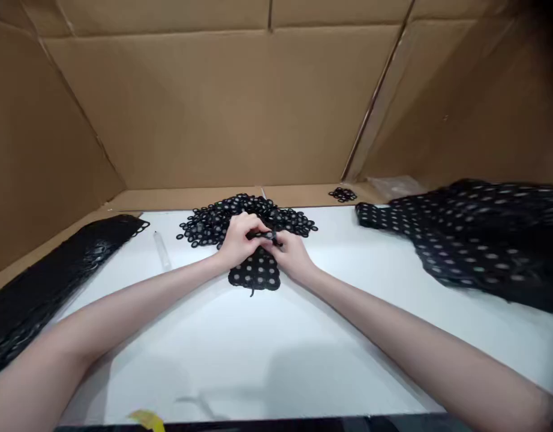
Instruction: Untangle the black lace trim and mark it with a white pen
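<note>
My left hand point(242, 239) and my right hand point(291, 253) meet near the middle of the white table point(258, 336). Fingers and thumbs of both are pinched on the top of a small black piece with holes point(255, 276), whose lower part hangs or lies below them; a short dark strand sticks out at its bottom edge. A dark ring-like bit shows between the fingertips. Right behind the hands is a heap of small black rings point(204, 225).
Black sheet material point(60, 276) lies along the left side, near a clear tube point(162, 251). At the right is a large dotted black sheet point(474, 240). A small ring pile point(342, 194) sits at the back. Cardboard walls point(240, 108) enclose the table; yellow tape point(147, 420) is at the front edge.
</note>
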Action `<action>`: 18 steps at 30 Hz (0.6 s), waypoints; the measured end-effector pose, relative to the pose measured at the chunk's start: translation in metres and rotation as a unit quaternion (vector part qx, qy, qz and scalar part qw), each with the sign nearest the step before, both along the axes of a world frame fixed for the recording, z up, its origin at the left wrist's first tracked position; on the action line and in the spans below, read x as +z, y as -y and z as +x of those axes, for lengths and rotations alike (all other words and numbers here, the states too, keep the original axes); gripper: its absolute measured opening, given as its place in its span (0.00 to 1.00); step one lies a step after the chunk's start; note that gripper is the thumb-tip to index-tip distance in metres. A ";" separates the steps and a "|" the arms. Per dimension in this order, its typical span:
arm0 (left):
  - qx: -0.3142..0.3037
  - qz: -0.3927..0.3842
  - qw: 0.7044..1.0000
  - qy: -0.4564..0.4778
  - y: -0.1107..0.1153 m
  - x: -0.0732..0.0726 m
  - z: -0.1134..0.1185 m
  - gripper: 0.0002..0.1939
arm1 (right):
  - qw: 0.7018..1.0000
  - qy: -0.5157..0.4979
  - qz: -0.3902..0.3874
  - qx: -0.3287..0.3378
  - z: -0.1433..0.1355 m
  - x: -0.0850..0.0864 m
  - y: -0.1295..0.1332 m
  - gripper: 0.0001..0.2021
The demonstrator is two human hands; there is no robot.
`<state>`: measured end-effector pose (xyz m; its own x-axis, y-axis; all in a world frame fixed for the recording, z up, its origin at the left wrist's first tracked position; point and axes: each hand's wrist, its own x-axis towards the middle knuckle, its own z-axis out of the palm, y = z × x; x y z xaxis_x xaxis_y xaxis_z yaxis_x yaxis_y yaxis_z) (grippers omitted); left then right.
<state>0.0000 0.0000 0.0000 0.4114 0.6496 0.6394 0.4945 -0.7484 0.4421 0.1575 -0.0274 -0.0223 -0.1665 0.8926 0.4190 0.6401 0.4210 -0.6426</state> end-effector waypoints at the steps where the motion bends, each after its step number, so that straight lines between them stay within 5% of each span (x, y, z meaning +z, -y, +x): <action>1: 0.002 0.003 1.000 -0.005 0.000 0.000 0.000 0.04 | 1.000 -0.002 0.002 -0.001 0.000 -0.001 0.000 0.10; 12: 0.003 0.040 0.999 -0.022 0.001 0.001 0.001 0.06 | 1.000 -0.021 -0.012 -0.006 0.001 -0.001 -0.002 0.09; 18: -0.066 0.030 0.997 0.013 -0.005 0.011 -0.004 0.04 | 0.999 -0.035 -0.003 -0.007 0.000 0.001 -0.002 0.16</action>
